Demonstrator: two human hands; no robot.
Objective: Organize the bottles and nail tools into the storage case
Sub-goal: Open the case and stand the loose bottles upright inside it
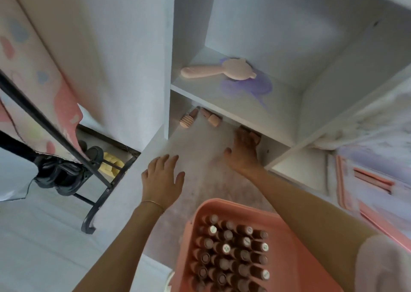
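The right hand (pixel 243 149) reaches far under the white shelf (pixel 224 101), its grip curling onto a small brown bottle (pixel 255 137); whether it grasps firmly I cannot tell. The left hand (pixel 161 179) rests released on the tabletop (pixel 200 149). Pinch the bottle's body, lift it clear of the shelf edge, then seat it upright in the near pink plastic storage case (pixel 295 258).

On the white shelf (pixel 233 104) ahead of you lies a pink hairbrush (pixel 222 70), its head resting on a purple patch (pixel 249 87). To your left, a black metal rack (pixel 97 176) holds dark shoes (pixel 60 176) and a yellow pair (pixel 111 163) behind them. A pink patterned cloth (pixel 33 73) hangs over the rack.
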